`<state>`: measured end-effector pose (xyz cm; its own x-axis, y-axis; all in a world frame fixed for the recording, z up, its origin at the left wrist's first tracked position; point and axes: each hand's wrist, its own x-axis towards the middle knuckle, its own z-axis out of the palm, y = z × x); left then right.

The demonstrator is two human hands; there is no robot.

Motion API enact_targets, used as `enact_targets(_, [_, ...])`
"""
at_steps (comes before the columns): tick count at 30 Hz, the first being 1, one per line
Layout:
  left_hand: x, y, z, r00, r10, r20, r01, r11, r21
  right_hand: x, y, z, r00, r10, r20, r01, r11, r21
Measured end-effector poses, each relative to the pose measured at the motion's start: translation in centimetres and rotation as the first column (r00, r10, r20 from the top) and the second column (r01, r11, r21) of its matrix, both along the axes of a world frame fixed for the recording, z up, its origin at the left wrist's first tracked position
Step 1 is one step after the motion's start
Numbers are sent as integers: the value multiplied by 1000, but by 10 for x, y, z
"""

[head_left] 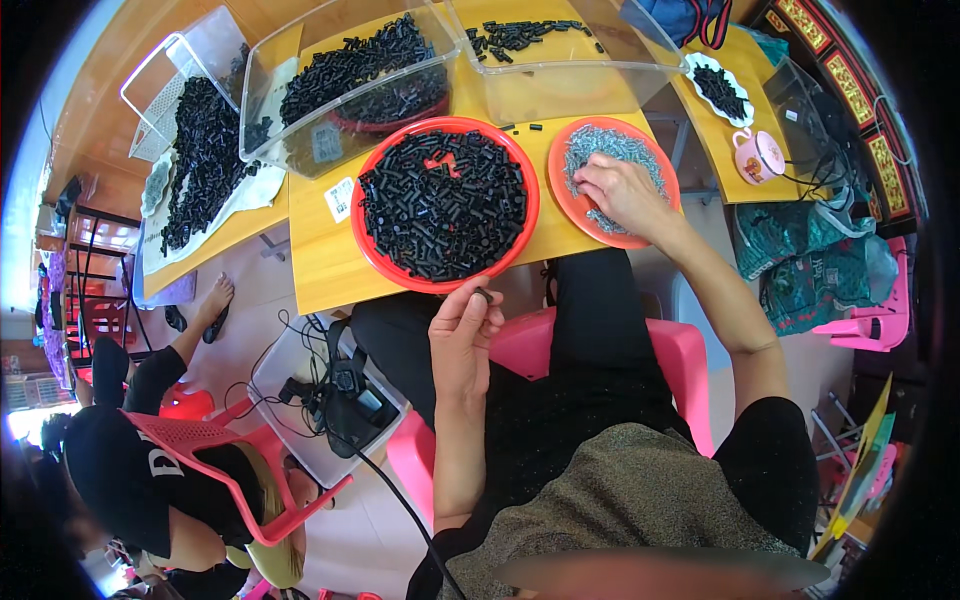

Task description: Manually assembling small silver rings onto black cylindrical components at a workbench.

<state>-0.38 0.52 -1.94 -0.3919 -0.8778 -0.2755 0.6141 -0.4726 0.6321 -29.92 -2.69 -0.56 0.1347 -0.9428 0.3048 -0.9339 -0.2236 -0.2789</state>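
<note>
At far left, a white perforated plastic basket (155, 112) lies tipped beside a heap of short black tubular pieces (205, 140), glossy and loosely piled on a creased white sheet (252, 200). Next, a clear plastic bin (258, 105) with rounded corners holds more of them. On the smooth, yellow wood-grain table (325, 270), a round, glossy red basin (532, 190) is filled with the same black pieces, its red bottom showing through a gap. Right of it, a shallow orange plate (557, 165) carries small, shiny metal pieces (632, 148). Farther right stands a scalloped white dish (692, 72) of black pieces.

The clear bin is cut off by the upper edge, and its wall blurs the contents behind it. The left hand's fingers partly cover the small dark piece (485, 296) they hold, so its exact form is hard to make out. The right hand hides part of the metal pieces.

The left hand (464, 325) has its grip pinched on the dark piece, at the fingertips just below the basin's near rim. The right hand's (620, 195) grip is bunched over the plate, its fingertips among the metal pieces; I cannot tell whether it has caught one.
</note>
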Motion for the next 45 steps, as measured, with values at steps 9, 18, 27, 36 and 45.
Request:
enact_targets(9, [3, -3, -1, 999, 2, -53, 2, 998, 65, 0, 0, -3, 992, -50, -113, 55, 998, 43])
enact_targets(18, [4, -5, -1, 998, 19, -52, -15, 996, 87, -8, 6, 10, 981, -195, -6, 195, 973, 123])
enact_targets(27, [5, -5, -3, 998, 24, -54, -19, 996, 83, 8, 6, 7, 979, -166, 115, 140, 969, 204])
enact_targets(36, [6, -6, -3, 998, 29, -59, -25, 997, 73, -20, 14, 21, 950, -309, 45, 306, 950, 61])
enact_targets(45, [6, -5, -4, 996, 37, -76, -30, 994, 102, -29, 22, 10, 991, -84, 105, 65, 983, 172])
